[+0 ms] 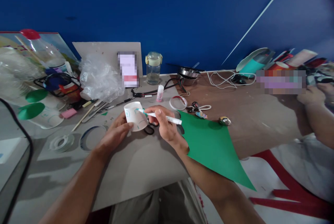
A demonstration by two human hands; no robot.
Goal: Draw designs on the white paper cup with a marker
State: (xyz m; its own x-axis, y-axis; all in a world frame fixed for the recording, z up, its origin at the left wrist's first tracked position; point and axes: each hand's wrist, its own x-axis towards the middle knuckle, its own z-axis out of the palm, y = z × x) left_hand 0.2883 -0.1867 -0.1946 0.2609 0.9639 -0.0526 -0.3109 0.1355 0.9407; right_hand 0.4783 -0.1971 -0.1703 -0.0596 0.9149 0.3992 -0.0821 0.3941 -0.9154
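White paper cylinder (136,121) above grey tabletop (146,158), left hand (118,130) pinching its side; right hand (163,123) pinches white marker (171,119), tip at the cylinder; teal marks on it, blank patches remain; black-handled scissors (149,130) behind; green paper sheet (211,144) rightward.

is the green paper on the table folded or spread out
Spread: the green paper lies as one broad sheet with no fold showing, though the right forearm hides part of its near edge.
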